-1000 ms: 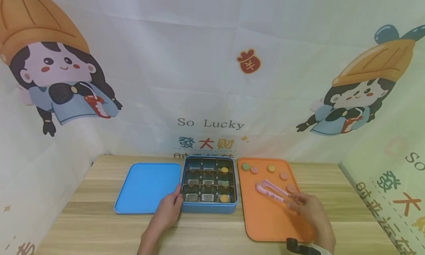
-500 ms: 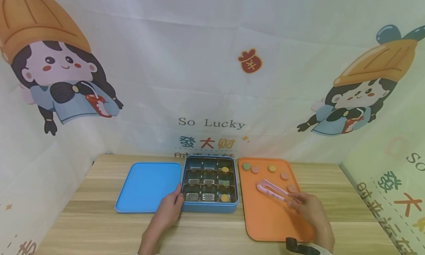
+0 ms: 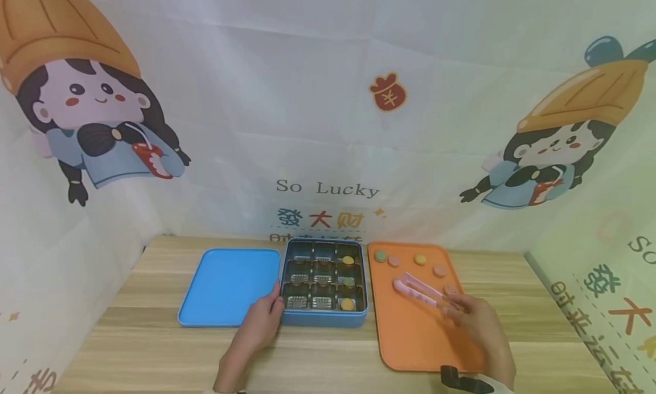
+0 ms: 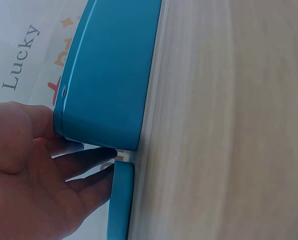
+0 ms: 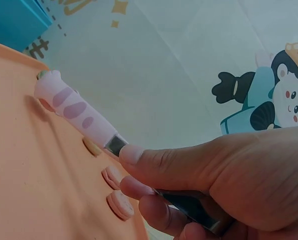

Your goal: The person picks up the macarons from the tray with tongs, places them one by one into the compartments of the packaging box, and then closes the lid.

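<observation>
My left hand [image 3: 263, 317] rests at the near left corner of the blue tin box [image 3: 324, 319], its thumb at the rim and its fairly straight fingers along the side. Inside the box is a divided insert. Its right column holds a yellow macaron [image 3: 347, 304] in front, a green macaron [image 3: 348, 282] in the middle and another yellow one at the back. My right hand [image 3: 479, 320] grips pink tongs [image 5: 81, 107] over the orange tray [image 3: 410, 331], their tips apart with nothing between. Beyond the tongs lie a green macaron [image 3: 380, 256], a yellow macaron [image 3: 420, 259] and several pink macarons [image 5: 120, 205].
The blue lid [image 3: 230, 288] lies flat left of the box, close beside my left hand. A printed cloth backdrop [image 3: 328, 126] rises behind the wooden table [image 3: 318, 360]. Box and tray stand side by side with a narrow gap.
The tongs have shifted slightly left and away over the tray in my right hand. My left hand stays at the box. The head view has tilted a little.
</observation>
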Tool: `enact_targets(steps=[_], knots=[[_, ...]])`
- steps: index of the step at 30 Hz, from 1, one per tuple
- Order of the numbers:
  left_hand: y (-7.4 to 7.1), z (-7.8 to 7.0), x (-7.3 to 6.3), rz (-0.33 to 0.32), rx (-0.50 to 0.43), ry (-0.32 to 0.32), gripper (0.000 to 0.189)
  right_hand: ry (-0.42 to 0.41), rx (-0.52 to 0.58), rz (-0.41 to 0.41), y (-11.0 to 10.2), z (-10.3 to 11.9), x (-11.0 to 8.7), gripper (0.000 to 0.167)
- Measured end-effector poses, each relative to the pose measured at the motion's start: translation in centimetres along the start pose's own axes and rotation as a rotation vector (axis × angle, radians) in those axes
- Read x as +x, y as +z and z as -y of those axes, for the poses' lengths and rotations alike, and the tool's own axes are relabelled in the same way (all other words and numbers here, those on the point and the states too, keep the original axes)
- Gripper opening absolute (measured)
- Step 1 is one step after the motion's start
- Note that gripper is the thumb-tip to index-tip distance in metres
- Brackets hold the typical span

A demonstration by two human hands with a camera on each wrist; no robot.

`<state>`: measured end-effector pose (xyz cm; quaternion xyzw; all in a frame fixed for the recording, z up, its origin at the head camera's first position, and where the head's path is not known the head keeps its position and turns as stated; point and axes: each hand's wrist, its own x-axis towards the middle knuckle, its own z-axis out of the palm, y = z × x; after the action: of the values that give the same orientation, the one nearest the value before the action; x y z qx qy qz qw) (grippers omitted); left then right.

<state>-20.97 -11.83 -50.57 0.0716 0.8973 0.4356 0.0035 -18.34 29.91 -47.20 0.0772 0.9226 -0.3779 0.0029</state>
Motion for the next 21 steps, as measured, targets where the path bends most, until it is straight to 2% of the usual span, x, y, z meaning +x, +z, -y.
enact_targets(steps=[7, 21], knots=[[0.1, 0.0, 0.0, -0.003, 0.004, -0.003, 0.049, -0.034, -0.009, -0.003, 0.2, 0.4, 0.0, 0.046], [0.0, -0.2, 0.0, 0.0, 0.001, -0.011, 0.05, -0.161, -0.025, -0.041, 0.8, 2.1, 0.3, 0.027]])
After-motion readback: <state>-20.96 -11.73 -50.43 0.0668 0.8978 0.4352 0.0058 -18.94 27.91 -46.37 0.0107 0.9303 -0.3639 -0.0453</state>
